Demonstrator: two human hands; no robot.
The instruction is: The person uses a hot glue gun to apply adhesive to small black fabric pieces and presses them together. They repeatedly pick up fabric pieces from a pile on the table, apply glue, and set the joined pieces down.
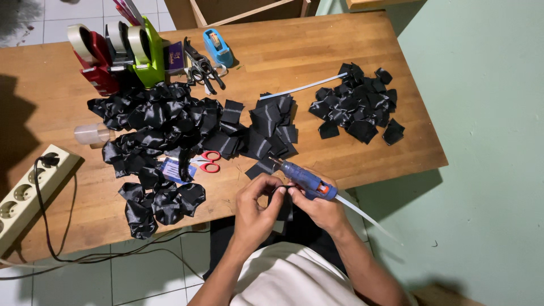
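**Glue gun and black ribbon in hand at the table's near edge**

Both hands meet just off the near edge of the wooden table (pixel 351 51). Right hand (pixel 324 211) has its fingers closed round a blue glue gun (pixel 305 180), nozzle angled up and left toward the table, a pale glue stick (pixel 368 218) trailing out the back past the wrist. Left hand (pixel 256 211) is pinched shut on a small black ribbon piece (pixel 281 195), thumb and fingertips pressing it right beside the gun; how it is folded, I cannot tell, the fingers hide most of it.

Moving outward: right in front of the hands sits a stack of flat black squares (pixel 272 127), cut and apparently waiting. Red-handled scissors (pixel 208 161) lie just left of that stack. Further left, a big heap of gathered, shiny black ribbon shapes (pixel 158 122) runs down toward the near edge, with a smaller bunch (pixel 161 203) by the left forearm; these look like worked pieces. Over on the right, well apart, a second pile of folded black bits (pixel 357 105) sits near a loose white strip (pixel 309 86).

At the far edge: tape dispensers in red (pixel 96 59), green (pixel 148 54) and blue (pixel 218 48), plus dark scissors (pixel 201 69). A power strip (pixel 28 195) hangs at the left corner.

My read: well under way, many pieces shaped, 1 in hand, a fair stack of squares untouched.
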